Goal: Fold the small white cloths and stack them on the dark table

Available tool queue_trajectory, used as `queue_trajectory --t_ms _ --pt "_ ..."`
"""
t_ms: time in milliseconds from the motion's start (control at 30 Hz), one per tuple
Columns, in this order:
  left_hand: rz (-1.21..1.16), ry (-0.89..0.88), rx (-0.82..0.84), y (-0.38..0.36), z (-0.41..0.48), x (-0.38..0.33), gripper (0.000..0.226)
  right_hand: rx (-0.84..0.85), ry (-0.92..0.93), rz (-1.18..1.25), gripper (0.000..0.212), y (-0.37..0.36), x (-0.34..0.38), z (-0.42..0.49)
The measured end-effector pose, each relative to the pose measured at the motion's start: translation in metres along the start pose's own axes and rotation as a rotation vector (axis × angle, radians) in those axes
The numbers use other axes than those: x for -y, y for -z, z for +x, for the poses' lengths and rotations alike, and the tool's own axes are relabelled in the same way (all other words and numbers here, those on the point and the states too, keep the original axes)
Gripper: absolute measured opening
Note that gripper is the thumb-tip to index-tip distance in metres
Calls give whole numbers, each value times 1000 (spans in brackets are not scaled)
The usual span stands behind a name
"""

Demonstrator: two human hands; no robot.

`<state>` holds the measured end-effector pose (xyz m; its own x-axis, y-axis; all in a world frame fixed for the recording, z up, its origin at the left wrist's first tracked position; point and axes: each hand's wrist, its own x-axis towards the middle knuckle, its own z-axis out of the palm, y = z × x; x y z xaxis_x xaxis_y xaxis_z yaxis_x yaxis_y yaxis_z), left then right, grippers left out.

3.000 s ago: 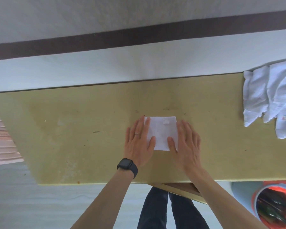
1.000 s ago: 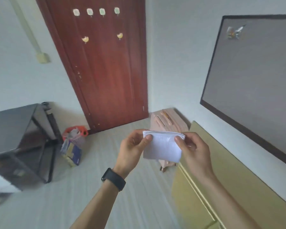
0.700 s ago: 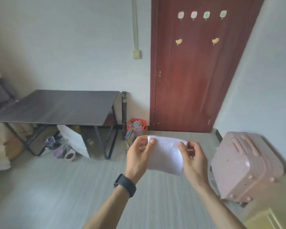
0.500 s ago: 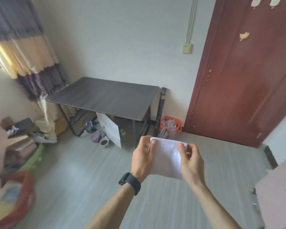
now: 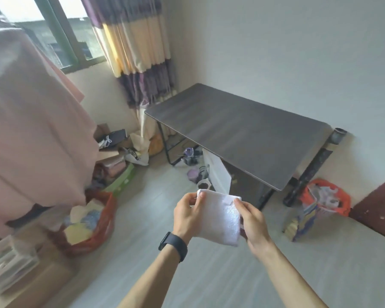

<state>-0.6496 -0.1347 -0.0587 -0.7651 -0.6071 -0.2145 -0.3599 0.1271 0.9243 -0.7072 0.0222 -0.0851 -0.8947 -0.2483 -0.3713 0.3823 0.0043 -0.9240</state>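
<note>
Both hands, left (image 5: 187,215) and right (image 5: 252,220), grip one folded, nubbly white cloth (image 5: 220,215) by its sides.

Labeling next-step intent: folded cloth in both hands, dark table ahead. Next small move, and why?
Probably carry the folded cloth forward and lay it on the dark table. The left hand and right hand pinch its upper corners, holding it in mid-air, short of the table's near edge.
</note>
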Motion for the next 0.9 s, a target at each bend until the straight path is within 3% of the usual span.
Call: queue_trajectory --t_ms 100,433,900 --pt "12 45 -75 11 54 -9 28 93 -50 -56 31 -33 11 59" --pt "159 68 -179 42 265 6 23 -18 295 -500 24 -167 52 241" --pt "104 28 -1 54 572 -43 22 -243 190 -393 29 -284 113 493"
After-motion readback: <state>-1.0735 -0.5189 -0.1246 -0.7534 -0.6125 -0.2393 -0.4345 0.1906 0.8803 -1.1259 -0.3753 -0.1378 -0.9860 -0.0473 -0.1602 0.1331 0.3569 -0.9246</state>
